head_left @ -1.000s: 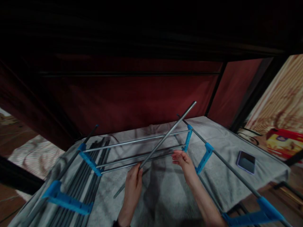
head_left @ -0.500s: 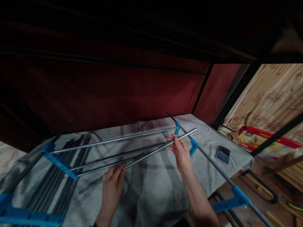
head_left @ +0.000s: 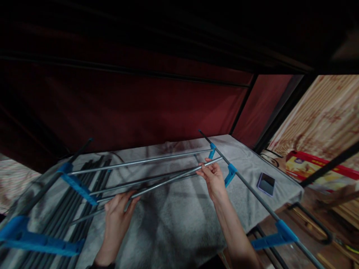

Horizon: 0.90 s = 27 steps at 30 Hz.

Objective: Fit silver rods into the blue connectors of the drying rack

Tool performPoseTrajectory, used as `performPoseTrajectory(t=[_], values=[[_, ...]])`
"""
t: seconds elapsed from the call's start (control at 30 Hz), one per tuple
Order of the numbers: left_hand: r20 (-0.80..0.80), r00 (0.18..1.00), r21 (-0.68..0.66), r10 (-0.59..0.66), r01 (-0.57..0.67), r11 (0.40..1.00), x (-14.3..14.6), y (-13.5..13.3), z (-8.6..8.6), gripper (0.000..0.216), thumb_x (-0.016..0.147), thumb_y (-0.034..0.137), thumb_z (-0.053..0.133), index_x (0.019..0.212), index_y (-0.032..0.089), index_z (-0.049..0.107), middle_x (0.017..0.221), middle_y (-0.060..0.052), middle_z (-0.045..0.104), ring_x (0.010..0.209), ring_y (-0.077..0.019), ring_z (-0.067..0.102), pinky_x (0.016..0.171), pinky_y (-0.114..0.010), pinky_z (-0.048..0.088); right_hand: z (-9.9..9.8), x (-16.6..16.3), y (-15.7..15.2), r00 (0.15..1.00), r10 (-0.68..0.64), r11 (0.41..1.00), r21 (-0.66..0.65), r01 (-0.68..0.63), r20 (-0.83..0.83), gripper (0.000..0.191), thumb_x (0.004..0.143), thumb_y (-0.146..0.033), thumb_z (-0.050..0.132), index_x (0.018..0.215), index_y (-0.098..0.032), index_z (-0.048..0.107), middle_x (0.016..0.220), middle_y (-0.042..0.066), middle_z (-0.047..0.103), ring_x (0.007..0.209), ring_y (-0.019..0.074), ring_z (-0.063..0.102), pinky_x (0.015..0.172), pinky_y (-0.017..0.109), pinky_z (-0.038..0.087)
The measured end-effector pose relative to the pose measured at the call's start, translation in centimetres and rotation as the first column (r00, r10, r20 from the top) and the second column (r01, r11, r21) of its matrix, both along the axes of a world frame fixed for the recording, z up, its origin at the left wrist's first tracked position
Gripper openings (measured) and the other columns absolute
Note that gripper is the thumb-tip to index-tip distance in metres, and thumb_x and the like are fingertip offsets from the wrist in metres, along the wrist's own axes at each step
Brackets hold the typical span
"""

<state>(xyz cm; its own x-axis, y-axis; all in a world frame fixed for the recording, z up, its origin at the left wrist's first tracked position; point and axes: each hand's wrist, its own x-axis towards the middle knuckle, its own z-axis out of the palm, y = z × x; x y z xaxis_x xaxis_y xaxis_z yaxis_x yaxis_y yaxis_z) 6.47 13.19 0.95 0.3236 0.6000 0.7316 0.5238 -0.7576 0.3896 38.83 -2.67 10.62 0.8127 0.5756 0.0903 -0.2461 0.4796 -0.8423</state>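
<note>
My right hand (head_left: 213, 181) pinches a thin silver metal tube (head_left: 168, 181) near its right end, beside the right blue plastic bracket (head_left: 230, 175). My left hand (head_left: 119, 209) has its fingers closed around the tube's left part, close to the left blue bracket (head_left: 78, 188). The tube slants up to the right, its right tip near the right side pole (head_left: 254, 198). Behind it, a fixed crossbar (head_left: 140, 161) spans the two brackets. Other thin bars run from the left bracket under the held tube; their right ends are partly hidden.
Several dark grey tubes (head_left: 60, 209) lie side by side on the left of the grey cloth (head_left: 174, 228). Lower blue brackets sit at front left (head_left: 42, 239) and front right (head_left: 277, 237). A phone (head_left: 266, 184) lies near the right edge. A red and yellow box (head_left: 316, 166) stands beyond.
Both hands keep hold of the tube, which has shifted left and slightly down at its right tip. My left hand has moved left, toward the left bracket. The view has shifted slightly.
</note>
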Motion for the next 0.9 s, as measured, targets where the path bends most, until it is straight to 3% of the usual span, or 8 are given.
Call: performPoseTrajectory(t=[0.27, 0.57, 0.9], values=[[0.027, 0.997, 0.019, 0.067, -0.067, 0.998, -1.0, -0.5, -0.6, 0.023, 0.108, 0.041, 0.062, 0.112, 0.028, 0.081, 0.107, -0.008, 0.083, 0.101, -0.0323, 0.076, 0.092, -0.045, 0.051, -0.2, 0.4, -0.3, 1.000, -0.005, 1.000, -0.021, 0.005, -0.006, 0.057, 0.066, -0.054, 0.109, 0.103, -0.027, 0.076, 0.087, -0.002, 0.077, 0.077, 0.0172, 0.076, 0.075, 0.033, 0.074], [-0.028, 0.998, 0.006, -0.049, 0.049, 0.999, -1.0, -0.2, -0.3, 0.025, 0.110, 0.040, 0.060, 0.111, 0.027, 0.081, 0.099, -0.005, 0.086, 0.094, -0.0301, 0.078, 0.090, -0.042, 0.051, -0.4, 0.8, -0.7, 1.000, -0.011, 0.999, -0.033, 0.011, -0.005, 0.059, 0.063, -0.060, 0.110, 0.098, -0.026, 0.076, 0.081, -0.004, 0.073, 0.074, 0.0166, 0.075, 0.075, 0.034, 0.074], [-0.022, 1.000, -0.039, 0.011, -0.012, 0.999, -0.7, -0.3, -0.5, 0.029, 0.107, 0.048, 0.060, 0.108, 0.028, 0.082, 0.096, -0.006, 0.084, 0.093, -0.0308, 0.076, 0.090, -0.043, 0.049, -1.5, 1.5, -0.8, 1.000, 0.000, 0.999, -0.037, -0.001, -0.017, 0.059, 0.066, -0.053, 0.108, 0.108, -0.027, 0.075, 0.096, 0.001, 0.082, 0.084, 0.0209, 0.079, 0.082, 0.041, 0.076]])
